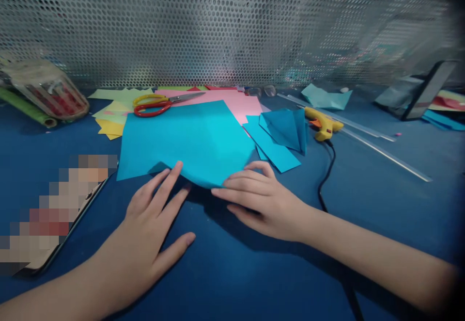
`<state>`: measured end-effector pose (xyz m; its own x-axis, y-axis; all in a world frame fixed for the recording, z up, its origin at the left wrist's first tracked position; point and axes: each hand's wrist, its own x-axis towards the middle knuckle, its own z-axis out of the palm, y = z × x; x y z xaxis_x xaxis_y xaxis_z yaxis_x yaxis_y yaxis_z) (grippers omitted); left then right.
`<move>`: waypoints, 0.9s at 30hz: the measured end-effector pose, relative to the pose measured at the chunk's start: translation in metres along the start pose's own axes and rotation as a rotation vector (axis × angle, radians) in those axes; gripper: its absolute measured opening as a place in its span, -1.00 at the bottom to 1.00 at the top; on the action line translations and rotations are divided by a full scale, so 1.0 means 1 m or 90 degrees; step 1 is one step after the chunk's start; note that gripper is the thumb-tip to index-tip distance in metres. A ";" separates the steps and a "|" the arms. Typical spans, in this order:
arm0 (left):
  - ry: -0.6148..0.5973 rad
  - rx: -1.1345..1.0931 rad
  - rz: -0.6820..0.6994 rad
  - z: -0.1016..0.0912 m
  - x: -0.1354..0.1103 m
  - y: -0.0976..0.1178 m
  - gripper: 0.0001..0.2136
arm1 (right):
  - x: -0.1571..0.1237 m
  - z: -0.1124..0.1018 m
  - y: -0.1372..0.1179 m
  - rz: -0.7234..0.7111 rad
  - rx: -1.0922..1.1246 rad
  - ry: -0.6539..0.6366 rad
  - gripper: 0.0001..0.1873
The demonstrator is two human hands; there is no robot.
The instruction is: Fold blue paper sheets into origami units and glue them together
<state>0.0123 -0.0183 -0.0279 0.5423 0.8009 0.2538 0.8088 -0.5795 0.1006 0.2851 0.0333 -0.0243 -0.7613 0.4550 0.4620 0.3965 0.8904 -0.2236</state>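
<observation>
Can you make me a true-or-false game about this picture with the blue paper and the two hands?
1. The left hand and the right hand both touch the near edge of the big blue paper. True.
2. The scissors are held in the right hand. False: they lie on the pink paper and yellow papers farther back.
3. The glue gun is yellow and has a black cord. True.
4. The table is red. False: it is blue.
</observation>
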 end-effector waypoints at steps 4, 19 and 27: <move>0.016 -0.039 0.042 -0.001 0.000 0.001 -0.58 | -0.001 -0.003 0.000 -0.192 0.001 0.039 -0.67; 0.150 0.052 0.226 -0.024 -0.004 0.009 -0.74 | 0.007 -0.021 -0.038 0.292 0.457 -0.142 -0.39; -0.032 -0.009 0.313 -0.015 -0.007 0.012 -0.55 | 0.003 -0.010 -0.031 0.363 0.185 -0.051 -0.54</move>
<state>0.0151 -0.0333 -0.0135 0.8699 0.4380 0.2270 0.4511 -0.8925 -0.0066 0.2755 0.0068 -0.0067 -0.5127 0.8473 0.1385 0.6037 0.4705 -0.6436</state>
